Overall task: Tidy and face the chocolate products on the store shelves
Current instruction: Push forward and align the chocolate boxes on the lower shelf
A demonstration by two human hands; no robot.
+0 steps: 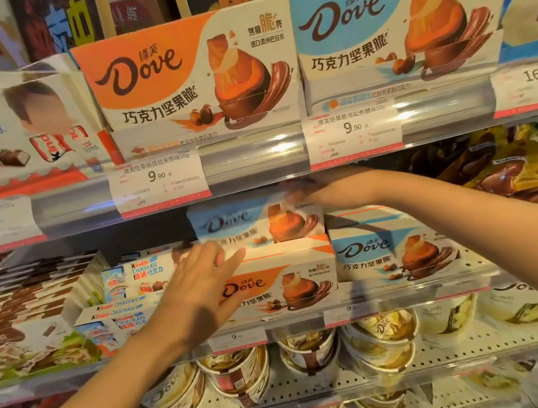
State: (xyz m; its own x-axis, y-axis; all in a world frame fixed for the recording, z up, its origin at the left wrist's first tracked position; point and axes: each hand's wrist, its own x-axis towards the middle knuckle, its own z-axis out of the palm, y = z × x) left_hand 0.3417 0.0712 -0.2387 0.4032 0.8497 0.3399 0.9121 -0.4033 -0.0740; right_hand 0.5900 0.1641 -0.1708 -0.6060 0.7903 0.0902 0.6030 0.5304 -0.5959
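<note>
Near us, left hand (199,282) lies flat, fingers straight and spread, on one orange Dove box (286,284). Right hand (307,193) grips one blue Dove box (246,222) stacked above; finger detail blurred. Beyond, two Dove display cartons.

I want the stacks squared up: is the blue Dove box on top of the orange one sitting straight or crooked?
Crooked. The blue Dove box tilts, its left end higher, atop the orange Dove box. The right hand blurs its top corner.
</note>
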